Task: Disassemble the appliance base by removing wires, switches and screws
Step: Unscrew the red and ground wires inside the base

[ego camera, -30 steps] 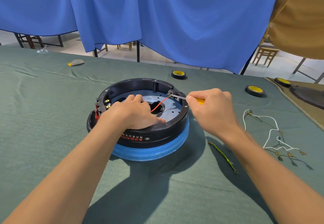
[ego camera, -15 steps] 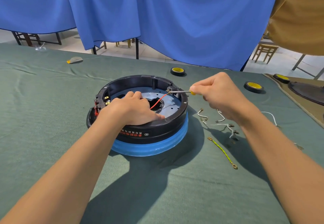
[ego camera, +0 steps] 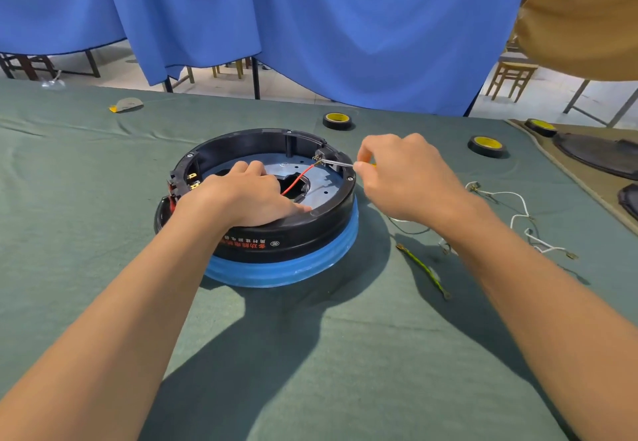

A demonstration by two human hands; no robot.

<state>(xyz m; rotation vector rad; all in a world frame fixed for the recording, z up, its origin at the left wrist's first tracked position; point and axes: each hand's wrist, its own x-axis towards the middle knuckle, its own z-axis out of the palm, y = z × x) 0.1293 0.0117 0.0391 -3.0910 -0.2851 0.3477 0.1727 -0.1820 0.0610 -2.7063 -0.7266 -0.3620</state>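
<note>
Just above centre of the frame, on the green-clothed table (ego camera: 103, 268), sits the round appliance base (ego camera: 283, 240), open side up, with a black wall over a blue ring. The hands are apart. The left hand (ego camera: 241, 199) lies palm down over the near rim, fingers stretched flat onto the grey plate inside, and appears to steady the base. The right hand (ego camera: 404, 178), just beyond the base's right edge, pinches a thin screwdriver (ego camera: 336, 163).

Its shaft runs almost level, pointing left over the rim, and its tip meets a small terminal block (ego camera: 319, 156) at the far-right inner wall. From there a red wire (ego camera: 297, 180) slants down and left into the central opening. The wire's long axis therefore continues the line of the tool, away from the right hand, which is much the nearer to the joint. Freeing the wire likely means prying along that line.

White wires (ego camera: 518, 212) and a green-yellow wire (ego camera: 423, 269) lie loose at the right.
</note>
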